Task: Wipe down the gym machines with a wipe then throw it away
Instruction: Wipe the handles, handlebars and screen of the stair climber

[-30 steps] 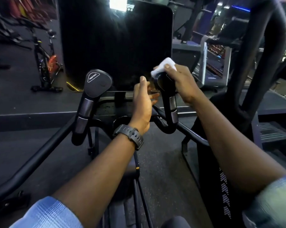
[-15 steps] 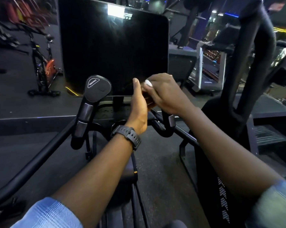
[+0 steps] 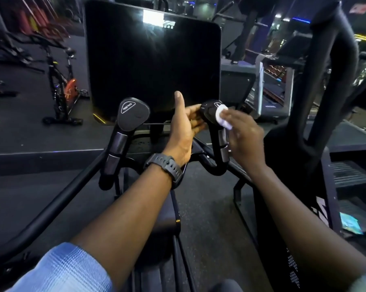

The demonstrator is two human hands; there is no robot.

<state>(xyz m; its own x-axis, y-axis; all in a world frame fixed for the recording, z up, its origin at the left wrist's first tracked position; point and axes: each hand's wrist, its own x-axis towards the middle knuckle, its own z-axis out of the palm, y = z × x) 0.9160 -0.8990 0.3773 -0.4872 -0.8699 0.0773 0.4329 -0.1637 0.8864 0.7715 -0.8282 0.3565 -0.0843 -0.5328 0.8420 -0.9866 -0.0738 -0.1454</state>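
Wiping the right handle knob (image 3: 209, 111) of a gym machine, the right hand (image 3: 244, 138) presses a small white wipe (image 3: 222, 117) against the knob's near face, fingers curled loosely over the wad. The left hand (image 3: 185, 131) steadies the same knob from its left side, thumb pointing straight up and fingers reaching round the black cap; a dark wristwatch (image 3: 165, 167) sits on that wrist.

This looks like the wiping step, mid-task: the knob is being cleaned, and nothing suggests the wipe is ready for the bin. The next move probably calls for running the wipe down the handle's grip (image 3: 222, 144) below, or crossing to the left handle knob (image 3: 133, 113), which stands apart and untouched by either hand.

White writing on the left knob appears to read "RESISTANCE". A white label on the right knob is mostly hidden by the wipe and cannot be read. Behind both knobs stands a large dark console screen (image 3: 152, 66), showing only a reflected light. No bin is visible.
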